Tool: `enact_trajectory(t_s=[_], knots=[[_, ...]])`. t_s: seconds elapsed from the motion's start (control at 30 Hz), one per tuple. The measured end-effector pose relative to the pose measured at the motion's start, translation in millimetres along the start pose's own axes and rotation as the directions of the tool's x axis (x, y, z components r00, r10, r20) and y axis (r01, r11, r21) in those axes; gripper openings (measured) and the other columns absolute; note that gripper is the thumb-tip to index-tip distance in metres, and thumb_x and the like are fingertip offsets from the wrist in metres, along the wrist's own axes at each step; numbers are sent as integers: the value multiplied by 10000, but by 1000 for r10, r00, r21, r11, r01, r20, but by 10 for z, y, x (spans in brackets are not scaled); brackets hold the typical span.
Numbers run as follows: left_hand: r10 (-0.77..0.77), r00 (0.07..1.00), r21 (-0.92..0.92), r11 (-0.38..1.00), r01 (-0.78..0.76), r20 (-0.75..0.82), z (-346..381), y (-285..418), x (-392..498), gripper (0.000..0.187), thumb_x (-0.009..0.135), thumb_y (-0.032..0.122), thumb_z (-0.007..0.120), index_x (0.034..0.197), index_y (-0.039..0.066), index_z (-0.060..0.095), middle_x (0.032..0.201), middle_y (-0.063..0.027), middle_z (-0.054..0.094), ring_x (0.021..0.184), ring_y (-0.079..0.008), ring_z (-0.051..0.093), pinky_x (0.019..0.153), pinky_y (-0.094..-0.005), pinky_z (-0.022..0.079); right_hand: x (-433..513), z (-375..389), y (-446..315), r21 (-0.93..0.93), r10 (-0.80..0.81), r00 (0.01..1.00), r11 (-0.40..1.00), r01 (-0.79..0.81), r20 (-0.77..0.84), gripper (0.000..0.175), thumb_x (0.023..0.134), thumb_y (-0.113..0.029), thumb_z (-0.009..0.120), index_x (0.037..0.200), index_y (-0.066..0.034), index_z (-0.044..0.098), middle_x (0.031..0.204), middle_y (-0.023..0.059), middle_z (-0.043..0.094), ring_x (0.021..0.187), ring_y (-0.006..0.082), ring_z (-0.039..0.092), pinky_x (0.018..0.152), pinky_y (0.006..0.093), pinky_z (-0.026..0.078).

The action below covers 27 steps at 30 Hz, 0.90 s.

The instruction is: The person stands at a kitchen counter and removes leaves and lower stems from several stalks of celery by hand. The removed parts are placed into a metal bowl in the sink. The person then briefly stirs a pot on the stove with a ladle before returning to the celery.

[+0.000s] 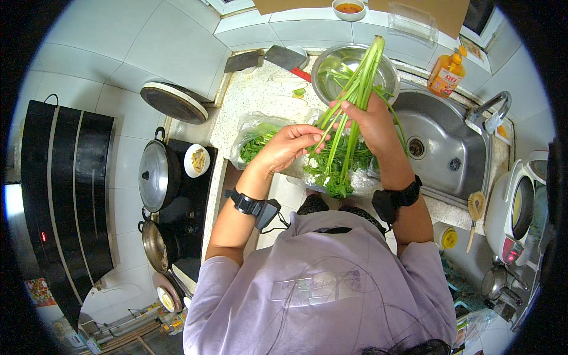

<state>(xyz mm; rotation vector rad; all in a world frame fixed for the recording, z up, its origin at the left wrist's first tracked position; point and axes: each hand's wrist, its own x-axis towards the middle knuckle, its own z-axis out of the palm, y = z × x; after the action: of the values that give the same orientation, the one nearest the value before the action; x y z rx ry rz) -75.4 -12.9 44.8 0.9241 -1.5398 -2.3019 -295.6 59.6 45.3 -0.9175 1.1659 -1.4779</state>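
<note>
A bunch of long green celery stalks [359, 88] is gripped in my right hand [370, 120], its pale root end up and its leaves hanging down. My left hand [295, 144] pinches one stalk of the bunch between thumb and fingers. Behind the bunch sits a stainless steel bowl [317, 80] with some cut green stems in it. Below my hands, at the counter's front edge, lie celery leaves [361, 155] on clear plastic. Left of my left hand is a clear plastic bag [242, 128] with more leafy greens.
A cleaver [284, 57] with a red handle lies beside the bowl. The steel sink [452, 133] and faucet [499, 106] are at the right, with a soap bottle [446, 75] behind. On the left, a lidded pan [153, 177] and a white bowl [197, 160] stand on the stove.
</note>
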Motion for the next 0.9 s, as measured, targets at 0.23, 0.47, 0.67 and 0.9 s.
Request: enact_trajectory(t_s=[0.23,0.47,0.67,0.9], knots=[[-41,999,-128,991,45,33,-12,-47,-14,136,969,114,636,1074,29,648,1018,-29,686,811,-77,615,697,-209,488,-7,43,60,23,-5,1000,1000,5,24,219,951,-133,606,1125,0,601,1032,120,723,848,182,700,684,312,550],[-49,997,-116,992,42,-58,33,-88,68,99,980,113,515,1002,70,601,876,1,617,646,-66,508,520,-208,360,-23,107,83,143,22,999,989,-27,41,238,951,-110,611,1147,24,592,1042,134,724,873,188,707,707,314,575],[85,908,11,996,-89,-411,-61,-275,194,228,955,186,460,737,118,475,628,29,408,520,-89,298,471,-274,239,-131,209,-35,-46,-134,990,990,132,-44,199,995,-170,590,1117,-13,602,1023,140,721,895,224,708,822,369,578],[180,857,108,983,-146,-484,-251,-365,-50,152,991,183,520,884,80,555,696,38,471,569,-74,363,526,-255,321,20,-205,-224,127,-152,956,974,188,-253,211,1003,-164,597,1080,32,600,1068,177,705,1002,269,699,836,364,588]])
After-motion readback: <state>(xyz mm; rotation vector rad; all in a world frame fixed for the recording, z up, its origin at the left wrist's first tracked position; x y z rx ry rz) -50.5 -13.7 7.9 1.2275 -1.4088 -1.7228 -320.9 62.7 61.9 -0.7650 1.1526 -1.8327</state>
